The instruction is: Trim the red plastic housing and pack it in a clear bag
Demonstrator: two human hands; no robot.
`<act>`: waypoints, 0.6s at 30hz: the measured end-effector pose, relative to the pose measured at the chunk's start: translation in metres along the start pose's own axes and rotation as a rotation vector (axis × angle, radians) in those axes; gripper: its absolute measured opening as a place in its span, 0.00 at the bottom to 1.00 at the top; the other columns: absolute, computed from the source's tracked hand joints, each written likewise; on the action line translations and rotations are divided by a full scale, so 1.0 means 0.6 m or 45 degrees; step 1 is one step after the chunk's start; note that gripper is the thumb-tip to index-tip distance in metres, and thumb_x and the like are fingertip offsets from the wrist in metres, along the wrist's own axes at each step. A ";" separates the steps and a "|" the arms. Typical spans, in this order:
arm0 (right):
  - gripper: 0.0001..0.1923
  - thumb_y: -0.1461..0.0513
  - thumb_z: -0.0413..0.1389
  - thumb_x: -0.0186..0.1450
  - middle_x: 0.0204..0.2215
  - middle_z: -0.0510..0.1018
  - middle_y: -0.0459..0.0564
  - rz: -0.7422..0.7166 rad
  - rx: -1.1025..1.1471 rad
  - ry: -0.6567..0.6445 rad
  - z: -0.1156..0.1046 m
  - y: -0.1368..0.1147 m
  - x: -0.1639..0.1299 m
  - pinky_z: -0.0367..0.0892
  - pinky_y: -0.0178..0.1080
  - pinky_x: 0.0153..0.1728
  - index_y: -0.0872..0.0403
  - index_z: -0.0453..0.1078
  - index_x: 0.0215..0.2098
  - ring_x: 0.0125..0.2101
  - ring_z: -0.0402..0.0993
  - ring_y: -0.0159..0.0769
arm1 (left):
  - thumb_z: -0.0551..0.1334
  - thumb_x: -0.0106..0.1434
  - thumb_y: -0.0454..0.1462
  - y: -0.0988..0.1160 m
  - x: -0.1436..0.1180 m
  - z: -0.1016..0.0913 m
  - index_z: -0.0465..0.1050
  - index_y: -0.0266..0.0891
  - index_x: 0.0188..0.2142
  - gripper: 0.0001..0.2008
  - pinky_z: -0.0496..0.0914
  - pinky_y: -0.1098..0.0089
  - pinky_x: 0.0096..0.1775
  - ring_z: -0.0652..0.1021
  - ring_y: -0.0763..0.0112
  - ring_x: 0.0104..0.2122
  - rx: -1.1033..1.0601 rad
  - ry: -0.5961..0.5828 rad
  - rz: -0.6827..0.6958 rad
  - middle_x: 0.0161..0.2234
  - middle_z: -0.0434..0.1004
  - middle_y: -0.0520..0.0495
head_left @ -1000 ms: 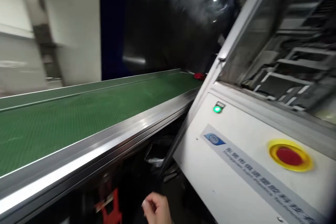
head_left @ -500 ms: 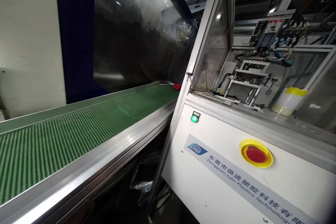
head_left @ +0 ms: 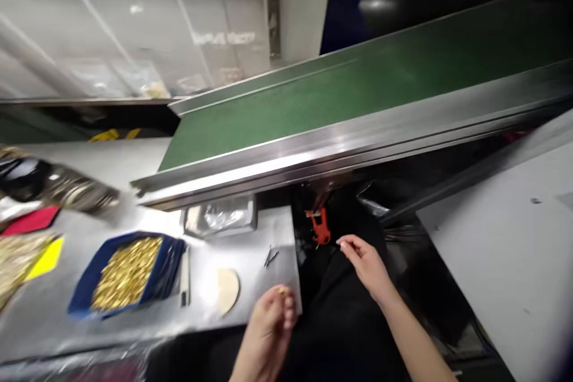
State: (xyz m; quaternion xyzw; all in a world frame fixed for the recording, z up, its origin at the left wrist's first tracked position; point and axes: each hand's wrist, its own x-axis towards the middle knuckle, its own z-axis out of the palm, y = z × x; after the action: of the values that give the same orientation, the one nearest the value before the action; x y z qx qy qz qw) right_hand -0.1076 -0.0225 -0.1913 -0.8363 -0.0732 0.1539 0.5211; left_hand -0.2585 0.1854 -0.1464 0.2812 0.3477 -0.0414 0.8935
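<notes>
My left hand (head_left: 270, 317) is over the right front edge of the metal table, its fingers curled round a small gold-coloured metal piece (head_left: 282, 291). To the right, my right hand (head_left: 366, 265) hovers over my dark-clothed lap. Its thumb and fingertips come together, and I cannot make out what, if anything, lies between them. Just left of those fingertips is an orange-red plastic part (head_left: 321, 228), apart from the hand, against the dark space under the conveyor. On the table, a blue bin (head_left: 80, 295) holds many gold-coloured metal pieces (head_left: 128, 274).
A green conveyor belt (head_left: 268, 113) with metal side rails crosses above the table (head_left: 210, 325). On the table are a beige disc (head_left: 228, 291), a small metal tool (head_left: 270, 256), a thin white-and-black stick (head_left: 185, 277) and a clear plastic-covered tray (head_left: 224, 216). A white machine cabinet (head_left: 505, 239) stands right.
My view has swung left and down, from the machine cabinet and conveyor to the table. Both hands have come into view; neither showed before.
</notes>
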 end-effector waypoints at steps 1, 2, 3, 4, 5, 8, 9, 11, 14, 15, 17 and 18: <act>0.20 0.46 0.52 0.73 0.34 0.79 0.50 0.001 0.057 -0.135 0.009 -0.020 -0.023 0.70 0.36 0.35 0.52 0.76 0.46 0.32 0.75 0.37 | 0.80 0.51 0.46 -0.017 -0.007 -0.003 0.76 0.31 0.34 0.23 0.63 0.78 0.26 0.68 0.81 0.24 -0.031 0.002 -0.014 0.27 0.71 0.52; 0.19 0.47 0.52 0.73 0.36 0.80 0.50 -0.016 0.115 -0.284 0.018 -0.043 -0.048 0.71 0.36 0.38 0.51 0.75 0.48 0.34 0.76 0.37 | 0.80 0.49 0.47 -0.030 -0.010 -0.002 0.77 0.31 0.33 0.24 0.60 0.78 0.26 0.66 0.82 0.23 -0.041 -0.018 -0.029 0.25 0.69 0.52; 0.17 0.49 0.53 0.73 0.40 0.80 0.49 -0.055 0.148 -0.406 0.027 -0.067 -0.071 0.72 0.36 0.42 0.50 0.75 0.49 0.38 0.77 0.37 | 0.80 0.50 0.48 -0.039 -0.011 0.001 0.77 0.31 0.33 0.24 0.59 0.78 0.26 0.65 0.82 0.23 -0.032 -0.052 -0.042 0.25 0.69 0.52; 0.15 0.50 0.54 0.73 0.43 0.79 0.49 -0.103 0.156 -0.507 0.036 -0.091 -0.091 0.71 0.36 0.45 0.48 0.75 0.50 0.42 0.77 0.37 | 0.79 0.52 0.50 -0.044 -0.011 0.003 0.77 0.31 0.32 0.24 0.59 0.78 0.26 0.64 0.82 0.22 -0.013 -0.092 -0.045 0.24 0.68 0.52; 0.14 0.51 0.55 0.73 0.45 0.79 0.49 -0.137 0.145 -0.574 0.043 -0.113 -0.108 0.71 0.36 0.47 0.47 0.75 0.51 0.44 0.76 0.36 | 0.77 0.54 0.51 -0.045 -0.011 0.004 0.77 0.31 0.31 0.23 0.58 0.77 0.26 0.64 0.82 0.22 0.014 -0.130 -0.036 0.23 0.68 0.52; 0.12 0.53 0.54 0.74 0.45 0.78 0.47 -0.176 0.066 -0.628 0.060 -0.157 -0.130 0.71 0.34 0.46 0.46 0.75 0.51 0.43 0.77 0.34 | 0.73 0.59 0.52 -0.039 -0.014 -0.003 0.76 0.32 0.28 0.23 0.58 0.76 0.28 0.63 0.80 0.22 0.116 -0.188 0.043 0.21 0.66 0.53; 0.11 0.54 0.54 0.74 0.45 0.78 0.47 -0.177 0.046 -0.632 0.063 -0.164 -0.130 0.71 0.34 0.45 0.46 0.75 0.50 0.43 0.77 0.34 | 0.72 0.60 0.52 -0.036 -0.015 -0.008 0.77 0.32 0.28 0.23 0.58 0.76 0.28 0.63 0.80 0.22 0.157 -0.185 0.069 0.21 0.66 0.52; 0.09 0.56 0.55 0.74 0.44 0.78 0.46 -0.181 0.013 -0.647 0.067 -0.170 -0.126 0.71 0.34 0.43 0.46 0.76 0.48 0.41 0.77 0.33 | 0.71 0.61 0.53 -0.032 -0.017 -0.019 0.77 0.32 0.28 0.23 0.58 0.75 0.28 0.64 0.79 0.22 0.252 -0.158 0.111 0.21 0.67 0.52; 0.07 0.59 0.58 0.72 0.40 0.79 0.46 -0.178 -0.022 -0.634 0.071 -0.166 -0.118 0.71 0.35 0.41 0.46 0.78 0.44 0.38 0.77 0.34 | 0.71 0.61 0.53 -0.032 -0.014 -0.031 0.79 0.33 0.30 0.23 0.57 0.74 0.27 0.65 0.77 0.22 0.393 -0.117 0.140 0.21 0.69 0.51; 0.06 0.59 0.59 0.71 0.39 0.79 0.46 -0.171 -0.021 -0.618 0.072 -0.163 -0.116 0.71 0.35 0.40 0.46 0.79 0.42 0.38 0.77 0.34 | 0.72 0.60 0.53 -0.033 -0.013 -0.032 0.79 0.33 0.30 0.23 0.58 0.74 0.26 0.65 0.77 0.22 0.418 -0.111 0.140 0.22 0.69 0.51; 0.06 0.58 0.61 0.70 0.36 0.80 0.46 -0.144 0.018 -0.577 0.076 -0.154 -0.113 0.72 0.36 0.39 0.46 0.81 0.39 0.37 0.78 0.35 | 0.73 0.59 0.52 -0.034 -0.011 -0.032 0.80 0.32 0.30 0.22 0.58 0.74 0.26 0.66 0.78 0.22 0.395 -0.109 0.114 0.23 0.71 0.50; 0.06 0.57 0.61 0.69 0.35 0.80 0.47 -0.126 0.056 -0.549 0.077 -0.149 -0.111 0.72 0.36 0.38 0.47 0.81 0.37 0.36 0.78 0.36 | 0.74 0.59 0.51 -0.034 -0.011 -0.030 0.80 0.32 0.31 0.21 0.59 0.75 0.26 0.66 0.78 0.22 0.347 -0.110 0.088 0.24 0.72 0.50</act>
State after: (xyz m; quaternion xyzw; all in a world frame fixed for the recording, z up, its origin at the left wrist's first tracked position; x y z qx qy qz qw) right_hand -0.1825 0.0378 -0.1183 -0.7678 -0.2204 0.3050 0.5185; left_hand -0.2800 0.1770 -0.1629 0.4097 0.2901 -0.0697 0.8620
